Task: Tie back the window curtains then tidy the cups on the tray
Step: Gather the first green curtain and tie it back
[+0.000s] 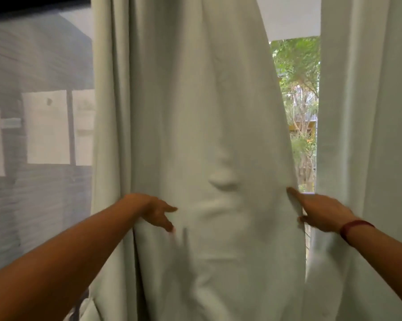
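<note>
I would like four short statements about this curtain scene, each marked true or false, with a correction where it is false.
1. The left hand and the right hand both touch the middle curtain. True.
2. The dark red band sits on the left wrist. False: it is on the right wrist.
3. Trees show through the gap to the right of this curtain. True.
4. A tray of cups stands in view. False: none is visible.
</note>
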